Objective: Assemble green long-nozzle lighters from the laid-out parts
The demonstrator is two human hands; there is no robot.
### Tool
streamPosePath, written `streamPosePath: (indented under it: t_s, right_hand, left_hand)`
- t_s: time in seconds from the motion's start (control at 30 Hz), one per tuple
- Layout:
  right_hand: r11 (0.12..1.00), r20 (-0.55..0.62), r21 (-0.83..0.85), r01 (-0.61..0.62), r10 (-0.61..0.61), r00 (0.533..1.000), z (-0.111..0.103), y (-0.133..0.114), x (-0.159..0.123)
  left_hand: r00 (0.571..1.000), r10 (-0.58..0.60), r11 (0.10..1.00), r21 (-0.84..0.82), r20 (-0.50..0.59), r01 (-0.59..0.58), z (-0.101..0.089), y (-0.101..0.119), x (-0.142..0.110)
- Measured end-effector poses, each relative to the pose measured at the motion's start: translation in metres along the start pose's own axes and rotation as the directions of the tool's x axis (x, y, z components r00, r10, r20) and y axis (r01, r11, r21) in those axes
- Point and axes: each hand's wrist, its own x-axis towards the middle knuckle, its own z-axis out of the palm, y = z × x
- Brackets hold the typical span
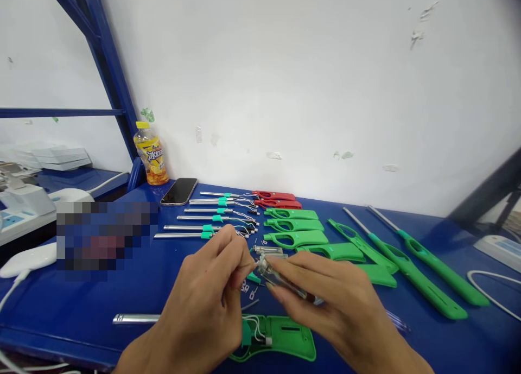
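Centrally: we grip a clear lighter tank [287,281] in the right hand [337,300] | left hand [207,298] pinched at its valve end | open green shell [291,338] below

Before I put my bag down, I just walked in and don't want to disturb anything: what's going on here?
Someone's bare hands meet above a blue table. The right hand holds a small clear cartridge, and the left hand has its fingertips pinched together at one end of it. Below them lies an open green casing with white wires. Farther back are wired metal tubes, red casings and more green ones.
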Motion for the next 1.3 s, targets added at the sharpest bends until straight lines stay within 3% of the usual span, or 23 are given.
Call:
streamPosePath:
  t_s: [0.23,0.43,0.7,0.87,0.97,1.03,1.17,1.23,1.3]
  right_hand:
    - [0.972,0.121,0.177,-0.155,0.135,0.984,-0.009,-0.006,0.0]
    - [0.96,0.146,0.224,-0.169,0.139,0.979,-0.017,-0.007,0.0]
    - [0.956,0.124,0.239,-0.17,0.144,0.982,-0.02,-0.008,0.001]
    - [0.97,0.108,0.127,-0.205,0.192,0.975,-0.02,0.002,0.0]
    - [0.956,0.098,-0.037,-0.291,0.293,0.951,-0.012,0.013,-0.005]
    - [0.931,0.091,-0.101,-0.351,0.36,0.929,-0.008,0.016,-0.008]
    - [0.906,0.206,-0.028,-0.422,0.418,0.885,-0.008,0.007,-0.012]
    - [0.888,0.295,0.029,-0.459,0.431,0.853,-0.01,0.001,-0.012]
    - [0.872,0.352,0.064,-0.486,0.436,0.828,-0.011,-0.003,-0.011]
  left_hand:
    - [0.998,-0.037,0.997,-0.061,0.045,0.04,0.002,0.004,-0.003]
    - [0.996,-0.061,0.986,-0.151,0.07,0.071,-0.001,0.009,-0.006]
    - [0.995,-0.078,0.985,-0.152,0.063,0.086,-0.004,0.017,-0.001]
    - [0.967,-0.224,0.968,-0.092,0.121,0.235,-0.01,0.008,0.007]
    - [0.93,-0.282,0.958,0.012,0.238,0.287,-0.016,-0.005,0.006]
    - [0.881,-0.298,0.955,0.119,0.368,0.273,-0.02,-0.015,0.001]
    - [0.717,-0.355,0.933,0.269,0.6,0.237,-0.024,-0.029,-0.014]
    - [0.673,-0.374,0.927,0.286,0.638,0.244,-0.023,-0.031,-0.018]
    - [0.658,-0.389,0.921,0.297,0.645,0.253,-0.022,-0.028,-0.018]
